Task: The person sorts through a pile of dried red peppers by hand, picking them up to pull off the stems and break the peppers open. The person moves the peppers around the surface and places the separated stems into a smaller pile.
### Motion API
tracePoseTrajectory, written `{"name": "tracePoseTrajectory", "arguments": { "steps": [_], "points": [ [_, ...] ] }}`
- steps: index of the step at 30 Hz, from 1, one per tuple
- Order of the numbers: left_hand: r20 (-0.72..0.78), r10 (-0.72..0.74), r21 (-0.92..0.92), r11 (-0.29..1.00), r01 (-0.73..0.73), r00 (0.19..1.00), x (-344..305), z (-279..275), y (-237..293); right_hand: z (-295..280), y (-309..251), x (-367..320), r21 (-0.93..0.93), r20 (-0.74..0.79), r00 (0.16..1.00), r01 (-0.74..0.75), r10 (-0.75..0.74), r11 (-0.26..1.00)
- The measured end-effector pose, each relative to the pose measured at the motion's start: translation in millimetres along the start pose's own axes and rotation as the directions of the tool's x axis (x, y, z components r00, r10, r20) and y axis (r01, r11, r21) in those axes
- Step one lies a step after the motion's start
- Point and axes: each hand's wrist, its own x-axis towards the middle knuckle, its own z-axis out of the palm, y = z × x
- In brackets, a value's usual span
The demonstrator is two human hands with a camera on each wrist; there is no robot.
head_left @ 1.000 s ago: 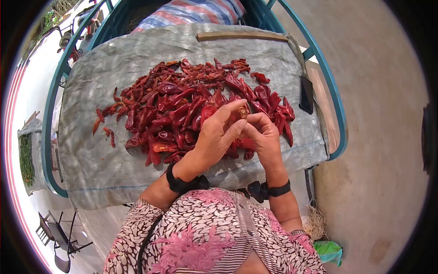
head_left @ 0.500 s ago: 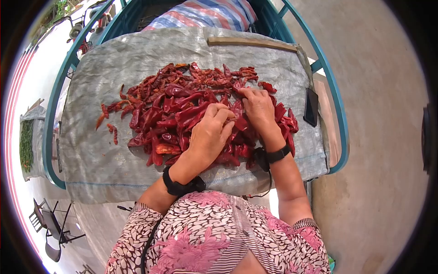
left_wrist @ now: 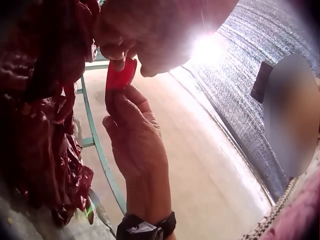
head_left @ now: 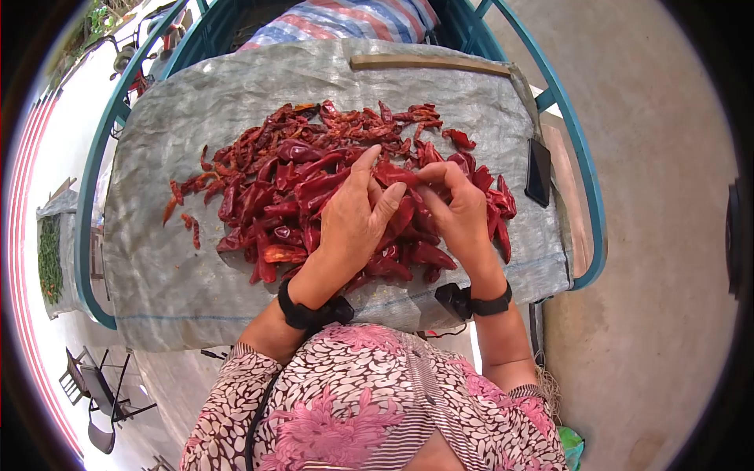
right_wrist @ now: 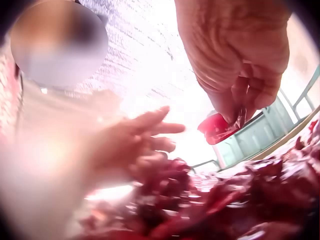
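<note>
My right hand (head_left: 459, 208) pinches a red chili pepper (head_left: 399, 173) between thumb and fingers, above the pile. In the right wrist view the pepper (right_wrist: 216, 129) hangs from those fingertips. My left hand (head_left: 351, 216) is held beside it with fingers and thumb extended; the right wrist view shows this left hand (right_wrist: 135, 147) with spread fingers, apart from the pepper. Under both hands spreads a heap of glossy dark red chili peppers (head_left: 271, 224), with thinner, shrivelled dried chilies (head_left: 259, 145) along its far side.
A grey woven sheet (head_left: 173, 267) lies under the chilies, framed by teal metal rails (head_left: 585, 184). A black phone (head_left: 538, 173) lies near the right edge and a wooden strip (head_left: 428, 64) at the far edge. Behind is a striped woven bag (head_left: 345, 21).
Both hands first met over a small brownish piece, then parted, the right reaching into the pile. Now the right has come back toward the left with a red chili pepper.
</note>
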Motion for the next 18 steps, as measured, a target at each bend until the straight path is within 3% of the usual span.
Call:
{"name": "tracePoseTrajectory", "arguments": {
  "steps": [3, 6, 9, 11, 13, 17, 18],
  "points": [
    [0.052, 0.028, -0.154, 0.988, -0.020, 0.998, 1, 3, -6, 1, -8, -25, 0.124, 0.050, 0.999, -0.025, 0.019, 0.992],
    [0.027, 0.027, -0.154, 0.988, -0.023, 0.999, -1, 3, 0, -2, -11, -33, 0.161, 0.068, 0.997, -0.033, 0.022, 0.986],
    [-0.035, -0.010, -0.236, 0.972, 0.001, 0.999, 4, 1, 4, -16, -3, -23, 0.146, 0.095, 0.978, -0.196, 0.183, 0.970],
    [-0.014, 0.082, -0.029, 0.996, -0.082, 0.997, 10, -2, 3, -18, 12, -5, -0.177, -0.022, 0.999, -0.029, 0.025, 0.984],
    [0.043, 0.109, 0.209, 0.971, -0.115, 0.993, 12, -5, 7, -18, 42, 10, -0.454, -0.036, 0.988, 0.121, -0.153, 0.883],
    [0.056, 0.065, 0.214, 0.974, -0.076, 0.996, 8, 0, 4, -10, 62, 31, -0.691, -0.072, 0.993, -0.117, 0.093, 0.713],
    [0.071, 0.069, 0.212, 0.974, -0.083, 0.995, 7, 1, 2, -7, 67, 34, -0.695, -0.065, 0.993, -0.114, 0.096, 0.710]
  ]
}}
